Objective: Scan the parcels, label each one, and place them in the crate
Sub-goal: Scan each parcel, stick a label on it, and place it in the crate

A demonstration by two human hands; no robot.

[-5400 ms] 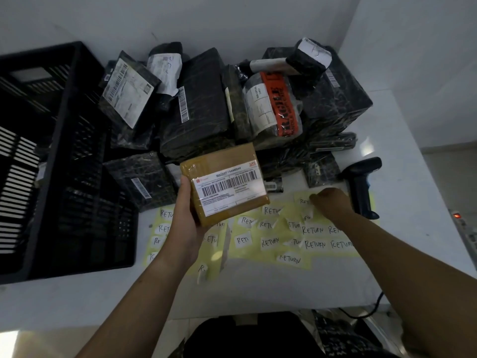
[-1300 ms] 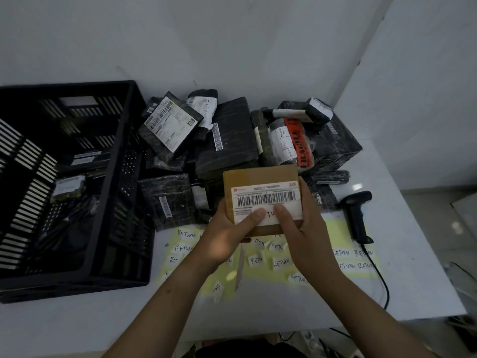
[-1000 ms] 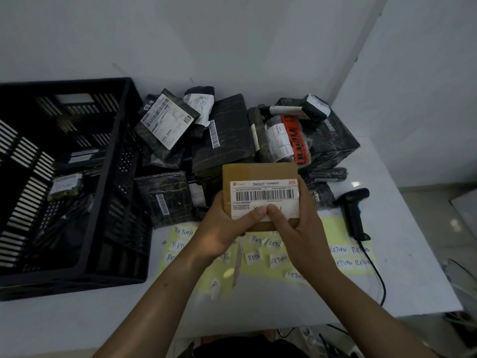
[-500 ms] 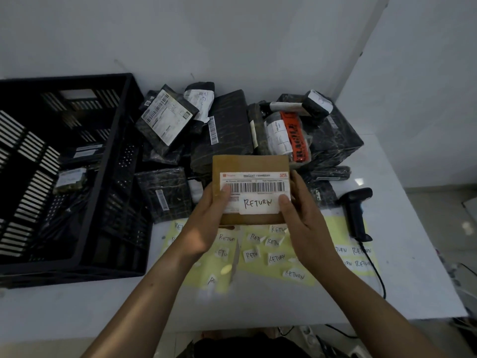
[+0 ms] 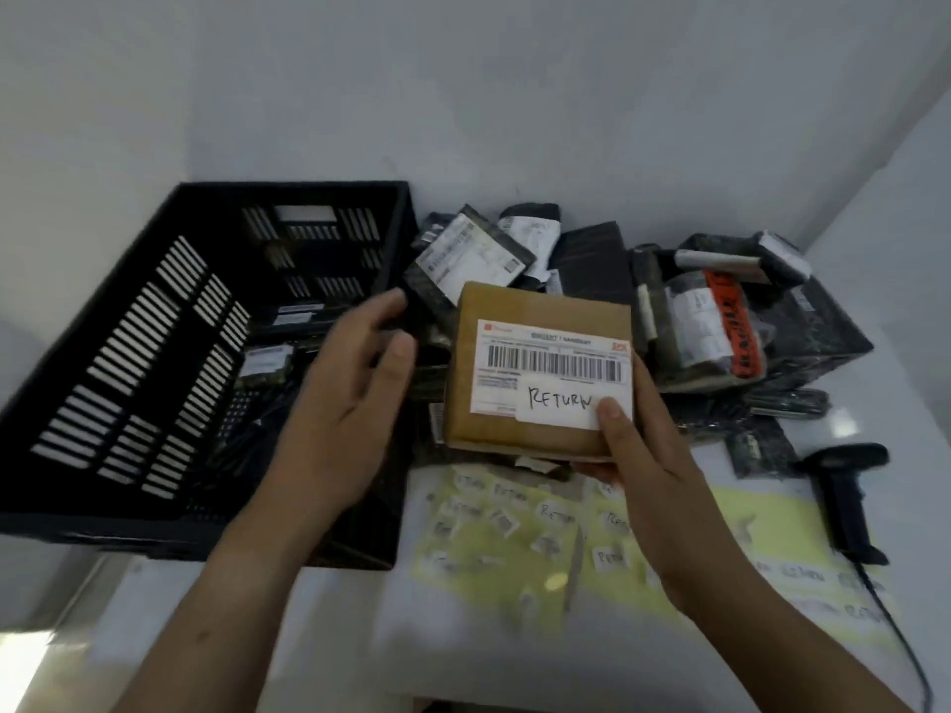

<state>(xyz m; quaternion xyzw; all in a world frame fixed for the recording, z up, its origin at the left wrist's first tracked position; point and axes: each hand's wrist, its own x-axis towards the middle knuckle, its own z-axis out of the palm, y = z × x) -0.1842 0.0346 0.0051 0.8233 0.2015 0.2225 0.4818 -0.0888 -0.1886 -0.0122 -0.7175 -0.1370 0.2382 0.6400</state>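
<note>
My right hand (image 5: 638, 455) grips a brown cardboard parcel (image 5: 540, 311) by its lower right corner, thumb on its face. The parcel carries a white barcode label and a handwritten RETURN sticker (image 5: 558, 401). My left hand (image 5: 345, 398) is off the parcel, to its left, fingers relaxed and spread, just over the right wall of the black crate (image 5: 134, 321). A few small parcels lie on the crate's floor. A pile of black-wrapped parcels (image 5: 720, 321) sits behind the brown parcel. The black scanner (image 5: 844, 496) lies on the table at the right.
Yellow backing sheets with several handwritten RETURN stickers (image 5: 561, 537) lie on the white table (image 5: 257, 635) in front of me. The scanner's cable runs off the right front edge. White walls close the back and the right side.
My left hand has let go of the brown parcel and moved left towards the crate. The right hand alone now holds the parcel. The view has swung left and up.
</note>
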